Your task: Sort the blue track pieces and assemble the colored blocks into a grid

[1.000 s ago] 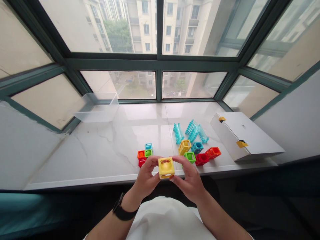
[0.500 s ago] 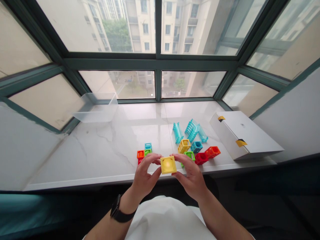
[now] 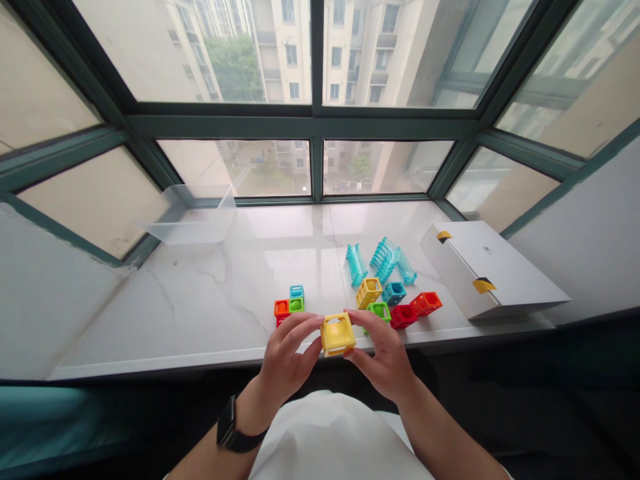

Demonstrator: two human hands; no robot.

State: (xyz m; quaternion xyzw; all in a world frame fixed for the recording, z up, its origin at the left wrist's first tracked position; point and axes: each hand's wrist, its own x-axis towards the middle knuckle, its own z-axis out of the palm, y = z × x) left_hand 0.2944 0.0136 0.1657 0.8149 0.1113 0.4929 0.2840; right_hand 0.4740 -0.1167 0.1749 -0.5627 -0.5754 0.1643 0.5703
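Here, held up just in front of the near edge of a white marble windowsill (image 3: 210, 293): a hollow yellow cube (image 3: 338, 335), pinched between the left hand (image 3: 285, 360) and the right hand (image 3: 383, 357), fingertips of both clamped on its opposite sides, thumbs tucked underneath. Best handled with light, even pressure on the solid frame bars rather than across the open windows, turned slowly so no fingertip slips into an opening. Smooth, slightly glossy plastic, rounded corners, a large cut-out in each visible face. On the sill near that same edge, left of the hands: a small joined cluster (image 3: 289, 308) of orange, green, blue and red cubes. To the right: loose cubes (image 3: 395, 303) in yellow, green, teal, red and orange, all with the same open-frame build. Just behind them, toward the window: translucent turquoise ribbed track pieces (image 3: 383, 260), curved like half-pipes. At the right end of the sill: a flat white cardboard box (image 3: 487, 270) sealed with yellow tape tabs. In the far left corner: a clear, frosted plastic bin (image 3: 193, 217). On the left wrist: a dark watch (image 3: 231, 427).
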